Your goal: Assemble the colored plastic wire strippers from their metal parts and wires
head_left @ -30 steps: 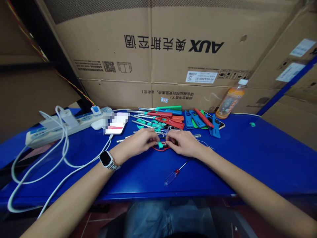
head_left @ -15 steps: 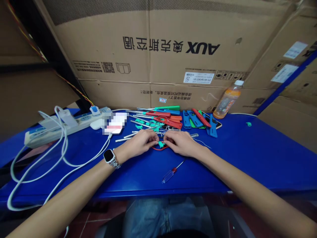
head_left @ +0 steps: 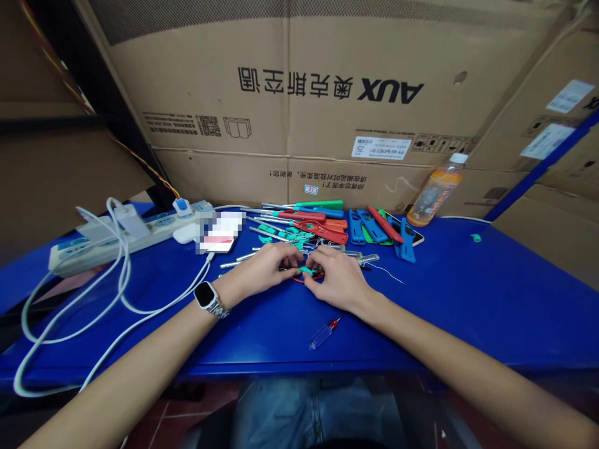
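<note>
One green piece (head_left: 307, 270), head view, btwn L hand (head_left: 274, 265) & R hand (head_left: 340, 274), by a red part (head_left: 298, 280). L hand pinches it, thumb to fingers; R hand curled narrow at other end, can't tell if gripping. Screwdriver (head_left: 322, 335) nearer, on blue table (head_left: 262, 337).
</note>
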The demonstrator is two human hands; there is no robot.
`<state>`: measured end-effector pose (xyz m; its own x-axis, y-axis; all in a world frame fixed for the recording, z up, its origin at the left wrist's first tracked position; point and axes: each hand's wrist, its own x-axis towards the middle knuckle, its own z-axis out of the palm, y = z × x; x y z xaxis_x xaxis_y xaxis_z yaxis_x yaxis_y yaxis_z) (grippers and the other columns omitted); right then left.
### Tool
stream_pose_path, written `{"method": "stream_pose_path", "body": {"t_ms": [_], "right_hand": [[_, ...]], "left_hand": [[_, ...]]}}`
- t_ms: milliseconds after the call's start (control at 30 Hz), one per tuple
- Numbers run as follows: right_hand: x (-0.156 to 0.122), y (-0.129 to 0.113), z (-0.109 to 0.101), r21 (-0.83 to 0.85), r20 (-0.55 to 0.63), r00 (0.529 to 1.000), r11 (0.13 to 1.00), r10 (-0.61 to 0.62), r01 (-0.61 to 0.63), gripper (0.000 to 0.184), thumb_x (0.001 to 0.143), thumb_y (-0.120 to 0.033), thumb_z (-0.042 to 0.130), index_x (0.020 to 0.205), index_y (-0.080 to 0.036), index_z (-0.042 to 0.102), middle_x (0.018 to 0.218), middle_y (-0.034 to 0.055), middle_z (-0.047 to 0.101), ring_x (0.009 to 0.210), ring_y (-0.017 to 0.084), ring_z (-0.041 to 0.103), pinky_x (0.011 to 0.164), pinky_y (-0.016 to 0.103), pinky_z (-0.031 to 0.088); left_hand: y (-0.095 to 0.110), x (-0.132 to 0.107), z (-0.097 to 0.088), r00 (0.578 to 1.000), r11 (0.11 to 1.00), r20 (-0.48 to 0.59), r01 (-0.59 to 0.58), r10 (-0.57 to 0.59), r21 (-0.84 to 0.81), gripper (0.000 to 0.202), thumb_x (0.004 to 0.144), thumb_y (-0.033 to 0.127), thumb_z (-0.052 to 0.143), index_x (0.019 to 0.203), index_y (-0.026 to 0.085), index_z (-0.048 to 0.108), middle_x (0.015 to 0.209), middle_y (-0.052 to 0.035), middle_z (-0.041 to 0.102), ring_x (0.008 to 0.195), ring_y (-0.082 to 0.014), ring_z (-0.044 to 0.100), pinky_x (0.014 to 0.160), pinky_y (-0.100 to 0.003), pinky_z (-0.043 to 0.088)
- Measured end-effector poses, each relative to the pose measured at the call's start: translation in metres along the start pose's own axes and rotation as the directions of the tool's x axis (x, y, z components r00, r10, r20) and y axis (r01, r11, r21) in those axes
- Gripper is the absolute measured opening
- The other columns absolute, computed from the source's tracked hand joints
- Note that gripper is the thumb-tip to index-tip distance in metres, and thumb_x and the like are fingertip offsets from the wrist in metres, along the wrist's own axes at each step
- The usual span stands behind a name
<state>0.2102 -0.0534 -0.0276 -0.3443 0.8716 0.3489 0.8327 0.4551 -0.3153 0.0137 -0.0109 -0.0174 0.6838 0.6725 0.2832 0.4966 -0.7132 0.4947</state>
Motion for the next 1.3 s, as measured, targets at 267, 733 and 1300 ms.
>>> {"method": "stream_pose_path", "body": {"t_ms": [267,733,1300], "right_hand": [[-0.001,0.0,0.005,0.014,-0.019,1.0,1.0,0.0,0.0,0.012,0.082,-0.028,0.062,0.092,-0.02,0.063,0.093,0.0028,0.067,0.08,0.017,0.062,0.065,0.027,0.041],[0.0,0.005,0.009,0.068,-0.064,0.991,0.99,-0.121,0.126,0.016,0.087,-0.019,0.056,0.097,-0.017,0.069,0.091,0.0047,0.063,0.075,0.015,0.061,0.071,0.026,0.047],[0.006,-0.004,0.0,-0.037,0.073,0.995,0.997,-0.064,0.066,0.016,0.089,-0.018,0.055,0.097,-0.017,0.069,0.094,0.0065,0.061,0.08,0.018,0.061,0.072,0.029,0.045]], "left_hand": [[-0.006,-0.01,-0.011,0.981,0.986,0.148,-0.139,0.124,0.092,0.014,0.092,0.026,0.063,0.092,0.019,0.075,0.095,-0.0053,0.06,0.087,-0.0169,0.058,0.078,-0.028,0.047],[-0.007,-0.009,-0.008,0.975,0.98,0.166,-0.166,0.146,0.112,0.015,0.092,0.02,0.062,0.089,0.016,0.075,0.09,-0.0055,0.061,0.082,-0.0164,0.058,0.074,-0.028,0.047],[-0.01,-0.007,-0.008,0.968,0.972,0.173,-0.204,0.182,0.116,0.016,0.093,0.02,0.06,0.093,0.017,0.076,0.089,-0.0058,0.06,0.079,-0.0159,0.057,0.072,-0.028,0.047]]}}
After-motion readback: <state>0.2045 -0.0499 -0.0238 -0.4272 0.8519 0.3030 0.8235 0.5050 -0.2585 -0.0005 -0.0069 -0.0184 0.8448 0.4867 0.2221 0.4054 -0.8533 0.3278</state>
